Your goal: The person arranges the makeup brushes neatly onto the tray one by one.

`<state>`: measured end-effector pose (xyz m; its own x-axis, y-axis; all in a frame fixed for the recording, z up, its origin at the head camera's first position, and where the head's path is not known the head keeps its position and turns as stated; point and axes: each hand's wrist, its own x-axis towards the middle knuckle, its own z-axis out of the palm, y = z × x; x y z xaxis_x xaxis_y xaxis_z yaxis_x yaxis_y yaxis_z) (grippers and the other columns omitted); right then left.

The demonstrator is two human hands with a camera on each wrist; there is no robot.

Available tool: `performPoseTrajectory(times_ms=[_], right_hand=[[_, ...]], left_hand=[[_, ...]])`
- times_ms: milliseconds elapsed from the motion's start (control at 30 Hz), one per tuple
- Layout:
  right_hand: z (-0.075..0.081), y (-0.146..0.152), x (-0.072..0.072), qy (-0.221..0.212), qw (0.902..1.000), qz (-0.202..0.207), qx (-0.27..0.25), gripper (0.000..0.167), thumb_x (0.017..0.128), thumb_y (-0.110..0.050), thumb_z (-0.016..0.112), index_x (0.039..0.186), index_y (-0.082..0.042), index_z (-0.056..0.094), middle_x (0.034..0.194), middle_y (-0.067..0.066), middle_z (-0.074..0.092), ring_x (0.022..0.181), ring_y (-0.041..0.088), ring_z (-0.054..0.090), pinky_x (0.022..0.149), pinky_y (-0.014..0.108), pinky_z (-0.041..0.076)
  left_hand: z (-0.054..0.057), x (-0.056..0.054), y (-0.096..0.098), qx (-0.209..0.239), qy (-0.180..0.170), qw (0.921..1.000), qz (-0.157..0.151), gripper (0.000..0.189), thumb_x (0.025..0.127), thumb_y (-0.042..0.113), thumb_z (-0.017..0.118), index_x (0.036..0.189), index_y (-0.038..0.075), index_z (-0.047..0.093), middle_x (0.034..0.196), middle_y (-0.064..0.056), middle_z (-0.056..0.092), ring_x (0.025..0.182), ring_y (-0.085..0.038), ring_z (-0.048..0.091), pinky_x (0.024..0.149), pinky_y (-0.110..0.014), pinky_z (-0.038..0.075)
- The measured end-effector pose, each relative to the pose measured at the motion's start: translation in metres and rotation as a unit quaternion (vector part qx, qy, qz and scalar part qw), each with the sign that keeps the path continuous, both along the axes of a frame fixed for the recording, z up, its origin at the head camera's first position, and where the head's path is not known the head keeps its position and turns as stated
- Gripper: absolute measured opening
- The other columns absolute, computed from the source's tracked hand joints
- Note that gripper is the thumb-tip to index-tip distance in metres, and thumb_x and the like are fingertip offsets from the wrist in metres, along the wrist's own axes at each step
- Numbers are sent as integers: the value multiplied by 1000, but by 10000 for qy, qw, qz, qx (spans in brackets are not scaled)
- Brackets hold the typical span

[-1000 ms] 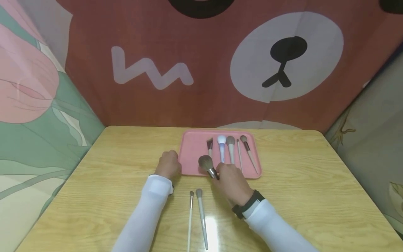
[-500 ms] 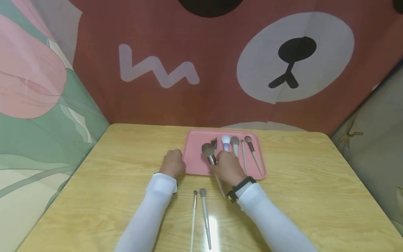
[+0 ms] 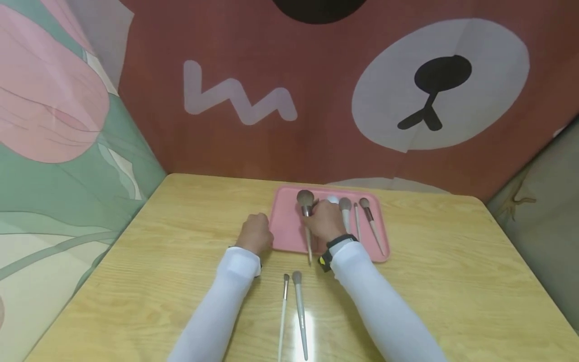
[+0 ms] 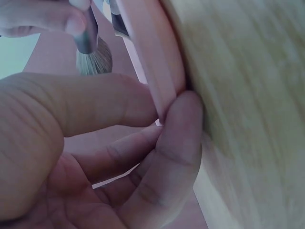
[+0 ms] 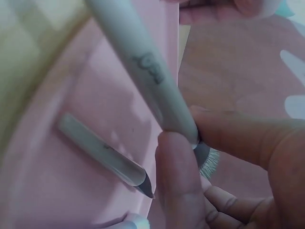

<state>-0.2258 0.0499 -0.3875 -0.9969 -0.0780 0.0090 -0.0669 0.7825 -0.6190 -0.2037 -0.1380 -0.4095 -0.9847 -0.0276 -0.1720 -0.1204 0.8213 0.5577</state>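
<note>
Head view, and the right hand's grip pinched a fluffy makeup brush above the pink tray, the left hand's grip pinching its rim!

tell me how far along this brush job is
Seemingly done: several brushes lie in the pink tray. In hand: the right grip holds a large fluffy brush over the tray, while the left grip pinches the tray's edge. Apparently left: two slim brushes on the table outside the tray.
</note>
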Motion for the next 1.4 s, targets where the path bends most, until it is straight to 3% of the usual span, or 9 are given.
performPoseTrajectory(times_ms=[233,367,533,833,1400], right_hand=[[-1,-5,-15,-197,9990,-337,209,37,87,-23,78,61,-15,53,60,2,58,61,20,56,56,31,46],[-5,-10,-26,-270,9978,-504,326,28,85,-23,80,71,-8,60,86,18,72,82,32,68,74,44,59],[-11,-15,-32,-380,9960,-671,447,28,85,-22,83,91,3,71,106,28,75,98,42,72,88,52,61],[-11,-25,-35,-416,9955,-619,590,18,86,-16,79,85,1,73,92,22,76,79,33,69,73,45,59],[-12,-29,-38,-287,9946,-388,915,15,86,-16,79,92,-2,76,102,23,78,98,45,74,89,53,61]], left_hand=[[-3,0,2,-32,57,10000,-9,11,81,-10,63,87,-3,69,85,-17,69,73,-28,61,67,-38,57],[-5,0,4,7,19,10000,16,11,81,-10,64,86,-3,69,83,-16,69,71,-28,62,63,-37,56],[-5,0,5,46,-15,10000,-29,11,82,-10,64,89,-3,69,84,-16,69,72,-28,63,65,-36,57],[0,1,3,-109,92,9999,8,10,84,-8,64,92,-5,69,89,-19,68,73,-28,62,66,-37,56],[1,2,2,-25,12,10000,61,11,83,-9,63,92,-5,70,88,-19,69,73,-28,62,65,-36,56]])
